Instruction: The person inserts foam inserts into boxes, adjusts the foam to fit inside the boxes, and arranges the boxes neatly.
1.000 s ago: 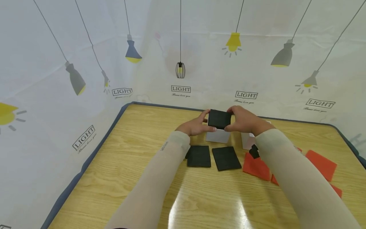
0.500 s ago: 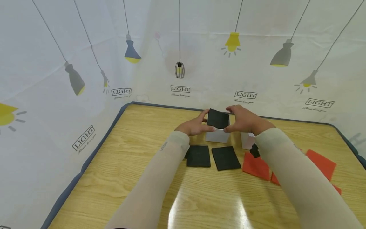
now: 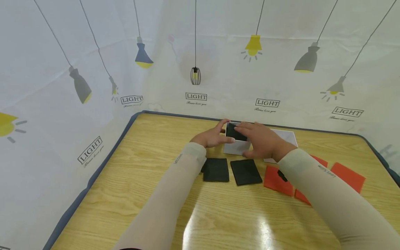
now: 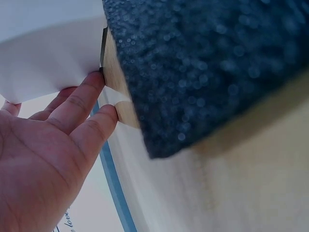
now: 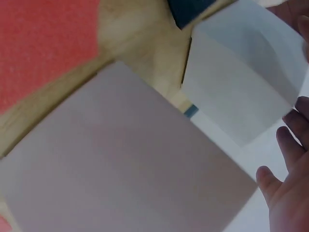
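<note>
A small white open-topped box [image 3: 236, 148] stands toward the back of the table. Inside it lies a dark flat square [image 3: 232, 132], partly covered by my right fingers. My left hand [image 3: 212, 138] holds the box at its left side, thumb on the front rim and index finger at the back corner. In the left wrist view, those fingertips [image 4: 94, 79] touch the white wall. Stretched over the box, my right hand [image 3: 264, 140] has its fingers on the dark square and its thumb near the front right corner. The right wrist view shows the box [image 5: 241, 82] from its right.
Another white box [image 3: 285, 136] sits just right, partly behind my right hand. In front lie black squares [image 3: 216, 170] [image 3: 246, 172], a further one mostly hidden at left. Several red squares [image 3: 278, 180] spread under and beyond my right forearm. A printed curtain [image 3: 225, 76] borders the wooden table [image 3: 150, 156].
The black square went from being held above the box by both hands to lying down inside it. My right hand moved left and over the box; the left stayed nearly in place.
</note>
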Tool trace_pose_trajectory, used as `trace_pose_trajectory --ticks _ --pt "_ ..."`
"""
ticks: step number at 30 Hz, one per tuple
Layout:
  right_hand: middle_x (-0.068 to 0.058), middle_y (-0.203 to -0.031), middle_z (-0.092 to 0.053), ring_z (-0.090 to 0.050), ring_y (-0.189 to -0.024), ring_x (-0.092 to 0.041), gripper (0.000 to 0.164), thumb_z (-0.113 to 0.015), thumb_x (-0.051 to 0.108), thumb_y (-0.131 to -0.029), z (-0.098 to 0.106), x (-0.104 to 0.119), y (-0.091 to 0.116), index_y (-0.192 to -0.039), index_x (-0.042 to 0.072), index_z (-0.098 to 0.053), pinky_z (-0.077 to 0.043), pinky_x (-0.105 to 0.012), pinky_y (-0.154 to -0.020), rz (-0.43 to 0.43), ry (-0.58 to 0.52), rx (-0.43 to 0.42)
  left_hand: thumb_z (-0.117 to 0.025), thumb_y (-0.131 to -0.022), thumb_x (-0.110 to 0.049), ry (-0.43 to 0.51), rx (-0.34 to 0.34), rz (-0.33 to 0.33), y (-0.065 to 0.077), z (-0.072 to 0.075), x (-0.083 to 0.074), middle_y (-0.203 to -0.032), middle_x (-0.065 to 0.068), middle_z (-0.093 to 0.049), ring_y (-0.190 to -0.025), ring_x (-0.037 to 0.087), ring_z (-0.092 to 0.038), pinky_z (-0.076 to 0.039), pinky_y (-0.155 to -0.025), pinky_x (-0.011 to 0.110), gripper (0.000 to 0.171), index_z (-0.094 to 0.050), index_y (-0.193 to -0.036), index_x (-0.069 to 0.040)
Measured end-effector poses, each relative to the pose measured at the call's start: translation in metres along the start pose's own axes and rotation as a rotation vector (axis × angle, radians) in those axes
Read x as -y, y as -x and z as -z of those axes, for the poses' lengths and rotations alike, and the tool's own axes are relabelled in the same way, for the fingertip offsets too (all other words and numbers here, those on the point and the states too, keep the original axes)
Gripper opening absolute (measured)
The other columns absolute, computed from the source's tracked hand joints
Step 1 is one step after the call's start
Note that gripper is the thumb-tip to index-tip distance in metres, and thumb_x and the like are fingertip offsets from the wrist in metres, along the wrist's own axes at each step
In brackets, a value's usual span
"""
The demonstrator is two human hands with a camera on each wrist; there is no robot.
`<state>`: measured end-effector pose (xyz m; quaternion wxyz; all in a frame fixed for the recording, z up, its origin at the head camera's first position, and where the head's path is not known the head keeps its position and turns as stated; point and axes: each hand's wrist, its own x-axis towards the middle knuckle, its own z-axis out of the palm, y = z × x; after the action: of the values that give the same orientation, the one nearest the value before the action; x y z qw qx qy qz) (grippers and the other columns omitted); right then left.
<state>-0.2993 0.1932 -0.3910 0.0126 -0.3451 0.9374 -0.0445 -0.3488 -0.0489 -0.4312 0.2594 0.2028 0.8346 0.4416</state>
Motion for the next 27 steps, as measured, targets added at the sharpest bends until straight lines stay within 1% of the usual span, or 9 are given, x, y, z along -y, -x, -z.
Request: trace_pose_trajectory --ticks 3,6,9,11,16,27 --pt "-0.014 -0.167 -0.041 -0.039 -0.154 -0.034 0.087 -0.081 0.037 -0.087 -0.002 0.003 -0.001 -0.160 0.005 -0.044 -0.021 -0.064 -0.126 0.027 0.018 0.020 -0.069 -0.097 -0.052 -0.010 0.003 0.013 -0.001 0.001 0.000 -0.171 0.017 -0.028 -0.156 0.036 -0.034 -0.031 -0.124 0.056 0.098 -0.004 -0.169 -0.039" --pt "-0.012 -0.167 -0.041 -0.038 -0.155 -0.032 0.086 -0.082 0.038 -0.088 -0.005 0.004 -0.004 -0.160 0.007 -0.045 -0.018 -0.064 -0.126 0.028 0.031 0.042 -0.070 -0.097 -0.053 -0.016 0.005 0.016 -0.003 0.001 0.001 -0.171 0.016 -0.028 -0.156 0.036 -0.034 -0.031 -0.124 0.057 0.098 -0.004 -0.169 -0.039" --pt "-0.012 -0.167 -0.041 -0.038 -0.155 -0.032 0.085 -0.081 0.037 -0.088 -0.007 0.005 -0.007 -0.159 0.007 -0.046 -0.018 -0.065 -0.126 0.026 0.041 0.060 -0.070 -0.097 -0.054 -0.010 0.009 0.015 -0.003 0.001 0.002 -0.172 0.016 -0.028 -0.156 0.037 -0.034 -0.031 -0.123 0.058 0.099 -0.003 -0.169 -0.039" --pt "-0.012 -0.167 -0.042 -0.039 -0.154 -0.033 0.084 -0.081 0.037 -0.089 -0.009 0.006 -0.010 -0.159 0.008 -0.047 -0.018 -0.066 -0.126 0.020 0.049 0.073 -0.069 -0.097 -0.054 -0.001 0.010 -0.002 0.000 0.001 0.000 -0.171 0.018 -0.028 -0.155 0.039 -0.034 -0.031 -0.123 0.059 0.099 -0.003 -0.169 -0.036" --pt "-0.013 -0.166 -0.043 -0.040 -0.154 -0.035 0.084 -0.081 0.039 -0.087 -0.011 0.006 -0.017 -0.159 0.008 -0.048 -0.017 -0.068 -0.125 0.009 0.061 0.095 -0.068 -0.098 -0.055 0.003 0.012 -0.009 -0.001 0.001 0.003 -0.171 0.018 -0.027 -0.155 0.040 -0.034 -0.031 -0.123 0.059 0.100 -0.001 -0.170 -0.035" --pt "-0.010 -0.158 -0.054 -0.050 -0.148 -0.031 0.080 -0.081 0.041 -0.084 -0.017 0.011 -0.027 -0.153 0.011 -0.056 -0.016 -0.073 -0.123 -0.004 0.076 0.112 -0.068 -0.097 -0.057 0.004 0.003 -0.007 -0.002 0.000 0.005 -0.172 0.015 -0.028 -0.155 0.037 -0.035 -0.033 -0.122 0.059 0.098 -0.003 -0.168 -0.043"
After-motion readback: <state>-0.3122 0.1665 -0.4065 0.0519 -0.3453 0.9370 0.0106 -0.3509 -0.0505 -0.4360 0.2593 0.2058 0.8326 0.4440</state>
